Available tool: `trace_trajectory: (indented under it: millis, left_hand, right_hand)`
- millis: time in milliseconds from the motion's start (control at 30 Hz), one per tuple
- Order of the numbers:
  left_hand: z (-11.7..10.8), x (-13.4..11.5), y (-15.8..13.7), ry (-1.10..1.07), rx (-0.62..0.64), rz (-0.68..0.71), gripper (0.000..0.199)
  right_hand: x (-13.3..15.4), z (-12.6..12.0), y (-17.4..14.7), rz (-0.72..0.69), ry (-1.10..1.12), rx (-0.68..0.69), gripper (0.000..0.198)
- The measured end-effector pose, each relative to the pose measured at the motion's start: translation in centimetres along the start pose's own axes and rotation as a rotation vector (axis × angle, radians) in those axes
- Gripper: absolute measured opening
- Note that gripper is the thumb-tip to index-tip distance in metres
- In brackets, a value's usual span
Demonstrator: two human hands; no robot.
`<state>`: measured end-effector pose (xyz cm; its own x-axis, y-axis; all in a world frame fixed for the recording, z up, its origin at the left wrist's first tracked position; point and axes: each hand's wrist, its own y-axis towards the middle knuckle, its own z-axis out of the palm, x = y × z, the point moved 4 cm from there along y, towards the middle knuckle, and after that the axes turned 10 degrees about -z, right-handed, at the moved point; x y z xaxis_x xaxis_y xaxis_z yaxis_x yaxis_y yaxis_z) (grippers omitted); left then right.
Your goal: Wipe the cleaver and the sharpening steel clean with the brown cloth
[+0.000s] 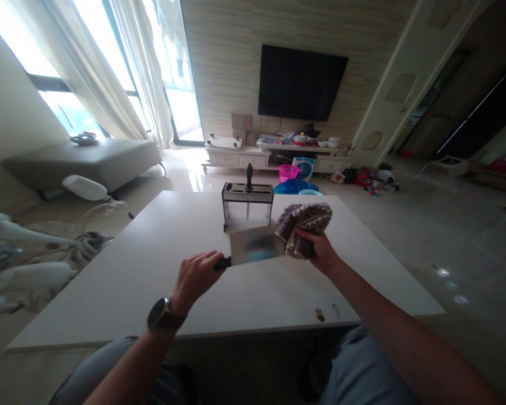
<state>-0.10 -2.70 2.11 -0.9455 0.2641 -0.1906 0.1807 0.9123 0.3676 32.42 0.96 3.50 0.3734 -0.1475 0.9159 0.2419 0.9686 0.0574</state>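
A broad cleaver (255, 246) hangs over the white table (152, 292), its blade shiny and roughly level. My left hand (198, 273) is closed around its black handle. In my right hand (318, 247) is a bunched, fluffy grey-brown cloth (306, 222), which covers the far right end of the blade. Just behind the blade stands a knife block (248, 197) with clear sides and a dark top. One black-handled tool (249, 175) sticks up out of its slots.
Two small items, one a yellowish trinket (319, 314), lie by the table's near edge. Beyond the far edge are a pink basket (288, 173) and a blue bag (293, 185). White lamp parts (84, 187) crowd the left side. A TV cabinet (240, 157) lines the wall.
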Motion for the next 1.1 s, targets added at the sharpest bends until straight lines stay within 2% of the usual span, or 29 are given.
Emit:
trace_trajectory:
  millis: [100, 200, 267, 400, 567, 667, 800, 933, 1100]
  left_hand:
    - [-0.5, 0.4, 0.5, -0.154, -0.048, -0.103, 0.021]
    - [-0.8, -0.2, 0.8, -0.473, -0.056, -0.204, 0.033]
    - [-0.7, -1.0, 0.6, -0.736, 0.018, -0.281, 0.036]
    - [-0.5, -3.6, -0.7, -1.208, 0.265, -0.393, 0.038]
    - [-0.8, -6.9, -1.8, -1.596, 0.449, -0.443, 0.044]
    - [-0.1, -7.8, -1.9, -1.698, 0.551, -0.447, 0.045]
    - [1.7, -8.1, -1.9, -1.687, 0.716, -0.427, 0.047]
    - [2.7, -8.5, -2.0, -1.652, 0.826, -0.426, 0.049]
    - [2.7, -9.5, -1.9, -1.616, 0.842, -0.435, 0.048]
  right_hand:
    - [0.7, -1.0, 0.7, -0.037, 0.057, 0.034, 0.039]
    - [1.0, -2.0, 0.7, -0.016, 0.067, 0.101, 0.038]
    - [1.0, -2.2, 0.2, 0.002, 0.081, 0.155, 0.04]
    - [0.5, -1.8, -1.0, 0.014, 0.06, 0.237, 0.043]
    - [-0.5, 0.3, -2.7, 0.07, 0.068, 0.361, 0.044]
    - [-1.1, 1.9, -3.8, 0.104, 0.109, 0.418, 0.046]
    - [-1.9, 3.9, -5.1, 0.13, 0.124, 0.452, 0.044]
    - [-3.0, 4.9, -5.7, 0.103, 0.154, 0.249, 0.043]
    - [-3.8, 5.3, -5.4, 0.065, 0.138, 0.094, 0.046]
